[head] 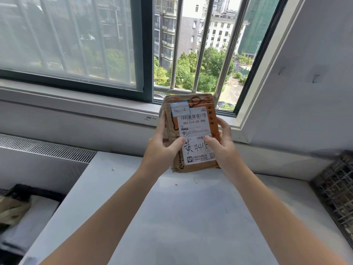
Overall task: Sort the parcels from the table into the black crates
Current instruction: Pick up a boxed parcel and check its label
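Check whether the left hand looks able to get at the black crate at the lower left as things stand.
Probably yes: only table surface lies between the left hand and the black crate, whose top looks open. But that hand, with the right hand, holds the parcel, so it would arrive loaded.

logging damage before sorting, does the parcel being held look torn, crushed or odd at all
Nothing serious. The parcel, gripped by the left hand and right hand, has wrinkled brown wrap but no visible tear. One oddity: a small blue-edged sticker sits slightly askew over the top left corner of the label.
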A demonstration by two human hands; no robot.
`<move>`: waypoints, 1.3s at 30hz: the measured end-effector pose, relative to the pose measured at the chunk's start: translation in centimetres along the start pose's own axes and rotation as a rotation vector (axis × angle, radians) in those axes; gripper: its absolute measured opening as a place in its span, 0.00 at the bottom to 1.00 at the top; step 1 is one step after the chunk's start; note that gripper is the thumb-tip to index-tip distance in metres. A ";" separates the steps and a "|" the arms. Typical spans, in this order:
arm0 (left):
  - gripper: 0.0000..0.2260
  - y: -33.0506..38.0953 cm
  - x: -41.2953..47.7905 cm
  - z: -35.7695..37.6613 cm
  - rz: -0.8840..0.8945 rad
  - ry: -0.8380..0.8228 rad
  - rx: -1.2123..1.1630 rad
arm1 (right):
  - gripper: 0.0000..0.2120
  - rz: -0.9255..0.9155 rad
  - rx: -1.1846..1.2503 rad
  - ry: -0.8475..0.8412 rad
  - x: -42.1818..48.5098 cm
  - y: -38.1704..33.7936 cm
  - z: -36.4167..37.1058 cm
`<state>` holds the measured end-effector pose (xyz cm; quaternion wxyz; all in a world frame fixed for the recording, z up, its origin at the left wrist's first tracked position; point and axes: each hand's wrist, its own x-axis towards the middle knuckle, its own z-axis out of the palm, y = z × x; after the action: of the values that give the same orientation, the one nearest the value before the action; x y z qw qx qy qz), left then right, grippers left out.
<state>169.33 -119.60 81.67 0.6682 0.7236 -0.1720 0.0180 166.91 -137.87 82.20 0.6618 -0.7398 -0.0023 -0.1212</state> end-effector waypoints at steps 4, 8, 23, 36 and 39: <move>0.34 1.2 -1.0 -0.2 0.051 0.013 0.025 | 0.24 -0.035 0.045 0.008 -1.2 -0.9 0.0; 0.33 2.5 -1.7 -0.2 0.092 0.018 0.055 | 0.25 -0.077 0.043 0.011 -1.9 -1.7 -0.1; 0.33 3.5 -2.5 0.2 0.114 -0.001 0.034 | 0.27 -0.120 0.037 0.016 -3.0 -2.8 -0.4; 0.32 1.8 -0.8 1.6 -0.060 -0.146 -0.174 | 0.22 -0.024 -0.158 0.119 -2.9 -2.4 -1.5; 0.30 1.5 -0.3 3.8 -0.121 -0.238 -0.210 | 0.21 0.033 -0.217 0.183 -4.3 -2.4 -3.3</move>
<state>167.82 -123.34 82.66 0.7149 0.6558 -0.2071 -0.1261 161.81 -140.12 84.05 0.5774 -0.7927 0.0834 -0.1770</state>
